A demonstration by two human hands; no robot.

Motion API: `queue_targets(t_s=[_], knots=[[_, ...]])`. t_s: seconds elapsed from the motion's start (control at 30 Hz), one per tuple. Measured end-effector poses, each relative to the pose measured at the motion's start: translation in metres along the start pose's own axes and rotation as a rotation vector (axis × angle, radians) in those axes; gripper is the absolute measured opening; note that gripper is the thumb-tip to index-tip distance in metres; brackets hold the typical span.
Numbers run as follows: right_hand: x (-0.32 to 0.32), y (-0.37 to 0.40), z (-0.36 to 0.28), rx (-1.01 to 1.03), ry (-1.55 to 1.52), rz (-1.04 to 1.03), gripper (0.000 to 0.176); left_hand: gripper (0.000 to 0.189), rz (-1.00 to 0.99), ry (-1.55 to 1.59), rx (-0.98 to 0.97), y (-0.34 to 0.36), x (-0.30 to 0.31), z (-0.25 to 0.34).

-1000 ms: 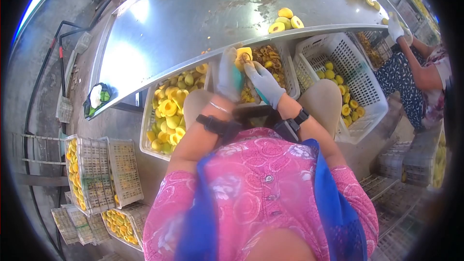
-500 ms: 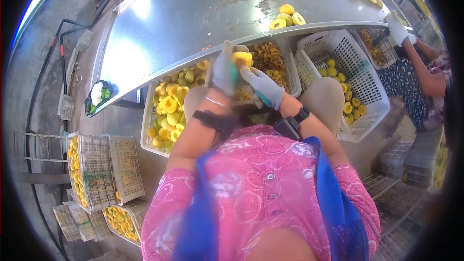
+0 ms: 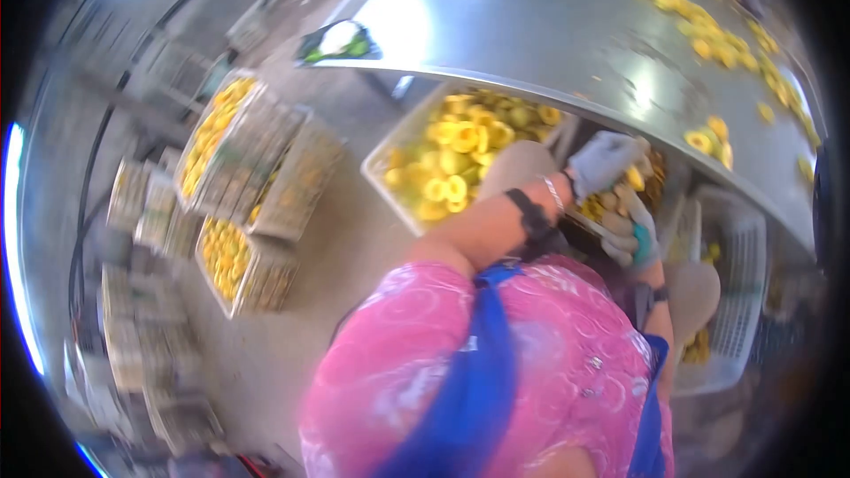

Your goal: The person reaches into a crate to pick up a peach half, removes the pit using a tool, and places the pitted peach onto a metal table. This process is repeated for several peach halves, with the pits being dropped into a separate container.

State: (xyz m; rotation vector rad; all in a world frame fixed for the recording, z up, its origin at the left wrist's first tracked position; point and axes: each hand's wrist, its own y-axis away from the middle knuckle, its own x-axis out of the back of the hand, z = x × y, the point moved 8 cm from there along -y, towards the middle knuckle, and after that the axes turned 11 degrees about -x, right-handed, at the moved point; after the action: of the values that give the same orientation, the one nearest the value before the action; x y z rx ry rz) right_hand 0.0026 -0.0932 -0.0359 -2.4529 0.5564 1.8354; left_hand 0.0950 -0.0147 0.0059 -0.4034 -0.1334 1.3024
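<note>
Now, left hand [image 3: 604,162]: gloved in grey, fingers curled together on a piece of fruit at their tips.
Fruit [image 3: 635,179]: yellow, between the two hands, below the table's near edge.
Right hand [image 3: 639,235]: gloved, teal-patched, fingers raised just below the fruit; blur hides its grip, so I cannot tell whether it clamps anything.
Scraps [image 3: 591,206]: brown and yellow, under the hands.
Left crate [image 3: 379,173]: white, beside the left knee, heaped with yellow halves.
Right crate [image 3: 748,248]: white, beyond the right knee, some fruit inside.
Table [image 3: 531,22]: shiny metal; a small pile [image 3: 711,138] near its front edge.
Bundle [image 3: 341,38]: white and green, at the table's left corner.
</note>
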Motion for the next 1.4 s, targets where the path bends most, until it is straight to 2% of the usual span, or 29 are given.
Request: queue_targets(t_s=[0.03, 0.13, 0.17, 0.3, 0.37, 0.43, 0.47, 0.5, 0.53, 0.57, 0.6, 0.63, 0.67, 0.7, 0.77, 0.8, 0.93, 1.0, 1.07, 1.1, 1.17, 1.27, 1.3, 1.4], knots=[[-0.010, -0.006, 0.002, -0.037, -0.043, -0.142, 0.042, 0.043, 0.040, 0.092, 0.025, 0.002, 0.003, 0.004], [-0.019, -0.006, 0.006, 0.031, -0.073, -0.139, 0.044, 0.052, 0.073, 0.442, 0.096, 0.011, -0.006, 0.013], [-0.025, -0.008, 0.006, 0.019, -0.055, -0.198, 0.044, 0.052, 0.101, 0.533, 0.095, 0.013, -0.006, 0.010], [-0.025, -0.014, 0.010, 0.010, -0.091, -0.198, 0.043, 0.047, 0.242, 0.614, 0.120, 0.017, 0.003, 0.004], [-0.014, -0.018, 0.015, -0.003, -0.142, -0.158, 0.043, 0.044, 0.362, 0.548, 0.151, 0.018, 0.027, -0.004], [-0.038, -0.015, 0.016, -0.057, -0.057, -0.231, 0.041, 0.039, 0.522, 0.586, 0.158, 0.019, 0.063, -0.016], [-0.048, -0.013, 0.019, -0.079, -0.017, -0.264, 0.040, 0.039, 0.554, 0.502, 0.077, 0.022, 0.091, -0.018], [-0.050, -0.016, 0.020, -0.102, -0.051, -0.269, 0.038, 0.041, 0.626, 0.337, 0.109, 0.035, 0.105, 0.021], [-0.048, -0.017, 0.017, -0.101, -0.089, -0.259, 0.036, 0.032, 0.537, 0.022, 0.086, 0.038, 0.132, 0.035], [-0.042, -0.013, 0.011, -0.072, -0.129, -0.236, 0.036, 0.028, 0.318, -0.467, 0.048, 0.049, 0.159, 0.047], [-0.037, -0.012, 0.007, -0.056, -0.173, -0.266, 0.035, 0.031, -0.006, -1.298, -0.073, 0.057, 0.171, 0.060], [-0.027, -0.015, 0.005, -0.026, -0.212, -0.299, 0.034, 0.040, -0.161, -1.588, -0.099, 0.065, 0.187, 0.053], [-0.008, -0.016, 0.001, 0.024, -0.220, -0.278, 0.035, 0.038, -0.107, -1.684, -0.054, 0.061, 0.191, 0.067], [0.011, -0.016, -0.003, 0.068, -0.225, -0.261, 0.036, 0.038, -0.177, -1.814, 0.026, 0.055, 0.207, 0.061], [0.040, -0.013, -0.005, 0.197, -0.237, -0.134, 0.039, 0.038, 0.137, -1.222, 0.076, 0.017, 0.206, 0.049], [0.054, -0.014, -0.004, 0.211, -0.208, -0.063, 0.037, 0.040, 0.239, -1.192, 0.062, 0.001, 0.171, 0.075], [0.056, -0.005, -0.013, 0.213, -0.215, 0.153, 0.037, 0.042, -0.061, -1.113, -0.199, -0.087, 0.044, 0.039], [0.072, -0.011, -0.017, 0.256, -0.225, 0.181, 0.036, 0.052, -0.245, -0.997, -0.078, -0.126, -0.023, 0.007], [0.083, -0.010, -0.021, 0.307, -0.179, 0.209, 0.035, 0.062, -0.344, -0.940, 0.029, -0.155, -0.066, -0.037], [0.074, -0.005, -0.021, 0.270, -0.221, 0.127, 0.036, 0.066, -0.403, -0.923, 0.079, -0.165, -0.084, -0.057], [0.070, -0.001, -0.026, 0.302, -0.188, 0.116, 0.037, 0.074, -0.519, -0.890, 0.182, -0.178, -0.109, -0.088], [0.064, 0.006, -0.027, 0.305, -0.167, 0.157, 0.044, 0.076, -0.631, -0.964, 0.249, -0.195, -0.115, -0.103], [0.067, 0.006, -0.027, 0.302, -0.158, 0.160, 0.046, 0.074, -0.654, -1.137, 0.228, -0.198, -0.114, -0.098], [0.076, -0.003, -0.026, 0.355, -0.141, 0.208, 0.049, 0.063, -0.637, -1.185, 0.281, -0.192, -0.103, -0.091]])
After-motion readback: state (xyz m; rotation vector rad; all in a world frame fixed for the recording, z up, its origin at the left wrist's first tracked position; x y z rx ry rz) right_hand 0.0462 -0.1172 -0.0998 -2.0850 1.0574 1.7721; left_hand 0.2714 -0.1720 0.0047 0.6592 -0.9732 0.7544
